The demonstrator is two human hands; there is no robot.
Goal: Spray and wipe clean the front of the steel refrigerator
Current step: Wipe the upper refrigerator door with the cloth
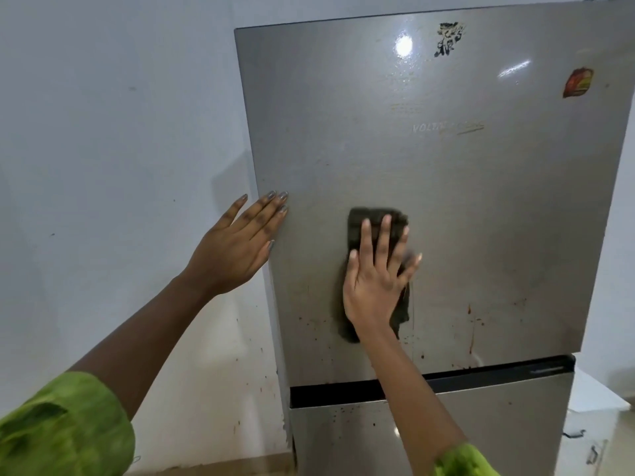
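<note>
The steel refrigerator (446,187) fills the middle and right of the view, its upper door streaked and spotted with reddish drips near the bottom. My right hand (376,283) lies flat with spread fingers on a dark cloth (369,223), pressing it against the lower middle of the upper door. My left hand (240,249) rests open against the door's left edge, fingers on the steel, holding nothing. No spray bottle is in view.
A white wall (120,149) with small reddish specks stands to the left of the fridge. Two stickers (579,83) sit near the door's top right. A black gap (481,379) separates the upper door from the lower door (498,424). A white surface (598,396) lies at right.
</note>
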